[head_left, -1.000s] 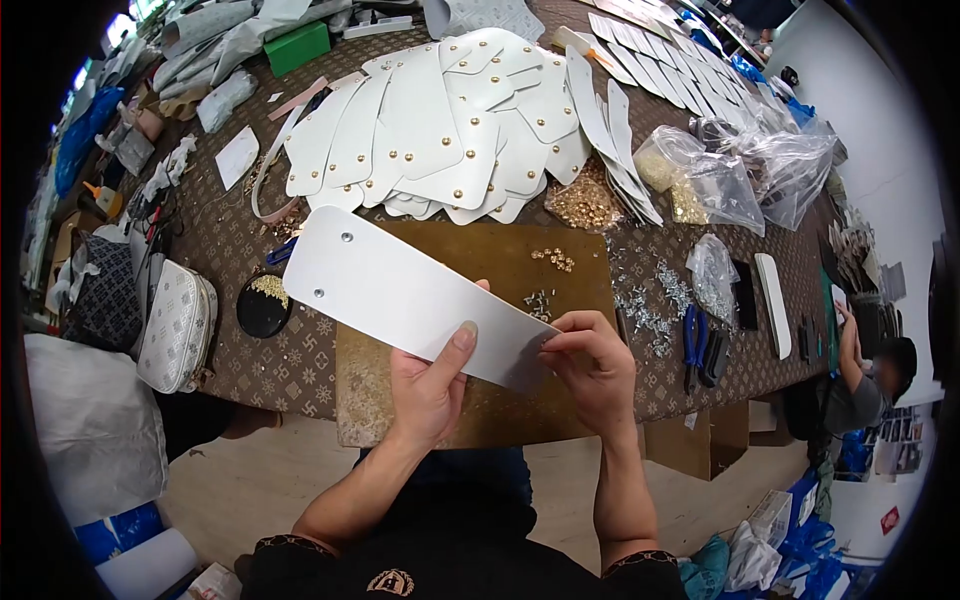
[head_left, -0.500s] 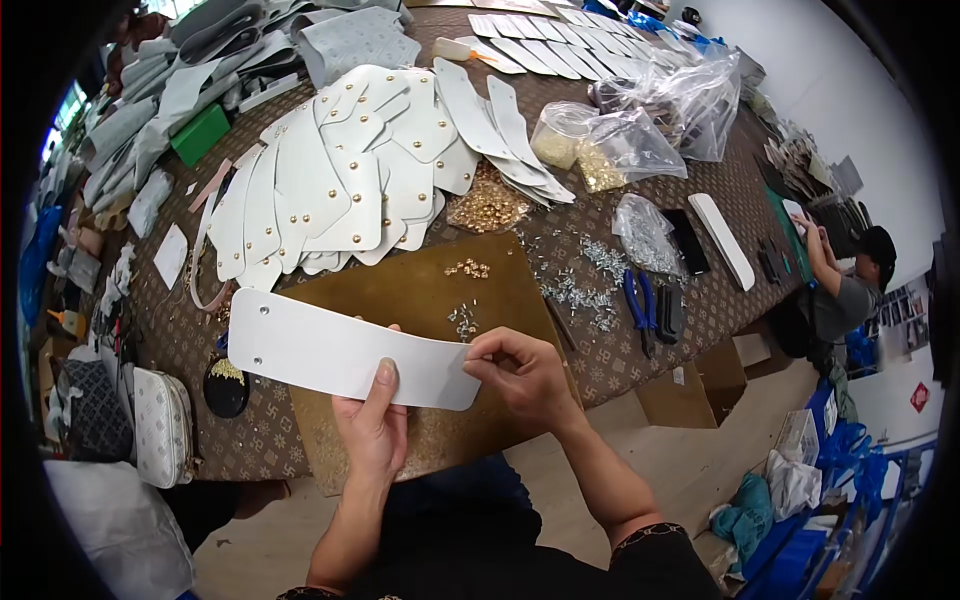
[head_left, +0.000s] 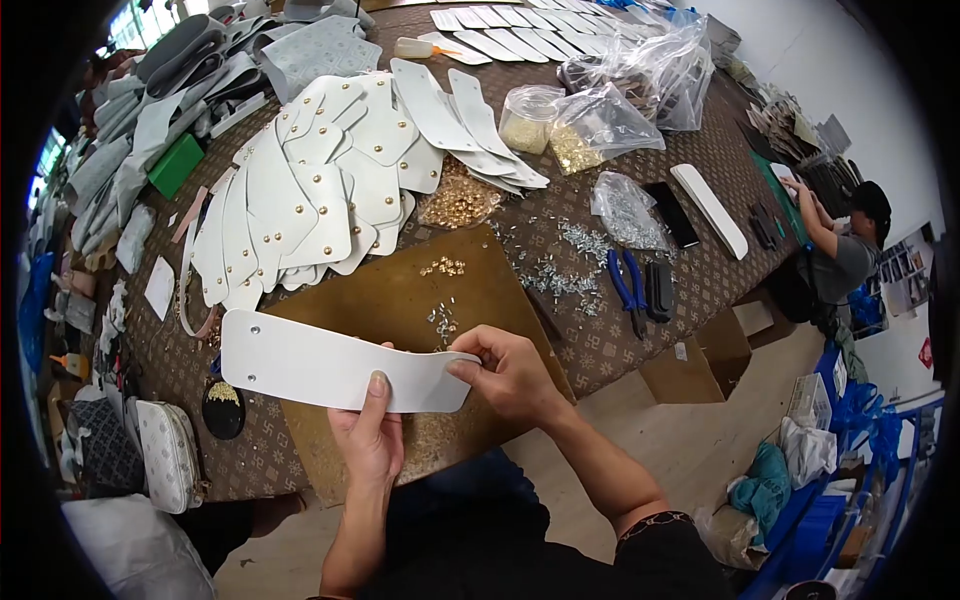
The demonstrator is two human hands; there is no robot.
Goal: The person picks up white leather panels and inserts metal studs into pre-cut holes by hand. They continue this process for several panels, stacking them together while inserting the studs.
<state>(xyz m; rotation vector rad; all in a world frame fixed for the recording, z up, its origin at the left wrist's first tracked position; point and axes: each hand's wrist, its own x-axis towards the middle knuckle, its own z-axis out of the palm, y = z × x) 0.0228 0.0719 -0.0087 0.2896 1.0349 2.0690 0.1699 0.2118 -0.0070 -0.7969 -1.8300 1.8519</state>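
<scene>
The strip [head_left: 310,362] is plain white; the board [head_left: 375,290] beneath, mustard-brown. The tablecloth [head_left: 250,450] is dark brown with paler floral and geometric motifs. Gold dots stud white panels [head_left: 290,215] at ten o'clock; the pliers' handles [head_left: 626,280] at three are blue.

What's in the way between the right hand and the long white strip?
Nothing I can see: the right hand pinches one end of the white strip, and the left hand holds it too, thumb on top.

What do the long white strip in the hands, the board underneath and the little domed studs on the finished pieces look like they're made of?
White strip: probably coated leather or faux leather, matte; it bends smoothly.
Brown board: perhaps hardboard or plastic, slightly glossy, scuffed near the front.
Studs: likely gold-toned metal, polished, given their bright glints.
</scene>
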